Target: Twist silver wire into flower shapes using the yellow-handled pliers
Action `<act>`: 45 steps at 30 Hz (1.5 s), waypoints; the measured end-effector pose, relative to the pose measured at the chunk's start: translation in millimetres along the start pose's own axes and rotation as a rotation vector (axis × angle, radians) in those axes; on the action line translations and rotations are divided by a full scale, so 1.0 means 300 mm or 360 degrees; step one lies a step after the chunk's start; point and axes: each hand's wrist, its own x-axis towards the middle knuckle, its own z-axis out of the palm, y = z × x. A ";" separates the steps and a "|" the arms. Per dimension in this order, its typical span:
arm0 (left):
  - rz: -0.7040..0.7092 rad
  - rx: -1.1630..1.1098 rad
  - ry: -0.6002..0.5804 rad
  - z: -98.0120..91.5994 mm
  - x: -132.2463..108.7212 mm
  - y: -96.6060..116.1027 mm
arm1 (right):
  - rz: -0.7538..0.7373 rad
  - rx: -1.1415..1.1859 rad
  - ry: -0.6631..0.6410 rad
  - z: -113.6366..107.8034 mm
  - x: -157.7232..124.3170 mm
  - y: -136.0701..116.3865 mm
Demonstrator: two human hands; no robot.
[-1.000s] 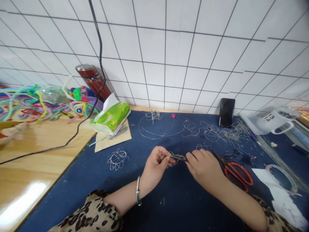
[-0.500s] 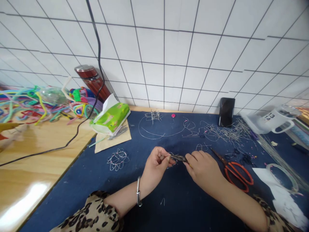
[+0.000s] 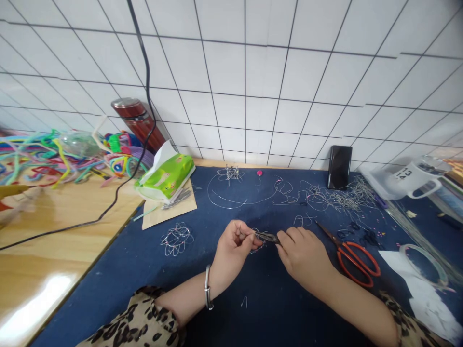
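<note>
My left hand (image 3: 237, 246) is closed, thumb and forefinger pinching a thin piece of wirework (image 3: 257, 248) whose loops show behind the fingers. My right hand (image 3: 304, 253) is wrapped round a pair of pliers (image 3: 268, 237); its handles are mostly hidden in the palm. The jaws point left and meet the wire at my left fingertips. A flower-shaped wire piece (image 3: 177, 239) with small pink beads lies on the dark blue mat (image 3: 144, 279) to the left. A small bent wire (image 3: 244, 302) rests below my hands.
Red-handled scissors (image 3: 356, 262) lie right of my right hand. Behind are tangled wires (image 3: 343, 195), a phone (image 3: 339, 167) against the wall and a white mug (image 3: 415, 178). A tissue pack (image 3: 168, 176), a red flask (image 3: 139, 124) and colourful pipe cleaners (image 3: 39, 156) stand left. A black cable (image 3: 119, 190) crosses there.
Almost nothing differs. The pliers and my right hand have turned very slightly, and a little more of the wire loops shows behind my left fingers.
</note>
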 end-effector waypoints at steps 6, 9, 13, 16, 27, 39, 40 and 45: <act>-0.0012 -0.0001 0.0019 0.004 0.001 0.009 | 0.0051 -0.0001 -0.0001 -0.008 -0.003 -0.011; 0.0001 0.0018 0.0029 0.007 -0.001 0.012 | 0.0060 0.0023 -0.0003 -0.004 -0.006 -0.015; -0.0005 0.0011 0.0048 0.010 -0.002 0.013 | 0.0067 0.0028 -0.0016 0.001 -0.007 -0.017; -0.0012 0.0008 0.0051 0.010 0.000 0.011 | 0.0059 0.0025 -0.0013 0.001 -0.006 -0.017; -0.0033 -0.0011 0.0036 0.005 0.001 0.012 | -0.0007 0.0022 0.0024 0.002 0.000 -0.009; 0.0021 -0.0108 0.0091 0.000 0.004 0.031 | 0.0095 0.0177 0.0101 -0.022 0.015 0.039; 0.0018 -0.0118 0.0099 0.000 0.004 0.032 | 0.0099 0.0186 0.0135 -0.027 0.015 0.038; 0.0031 -0.0149 0.0101 0.001 -0.001 0.033 | 0.0051 0.0180 0.0130 -0.034 0.013 0.013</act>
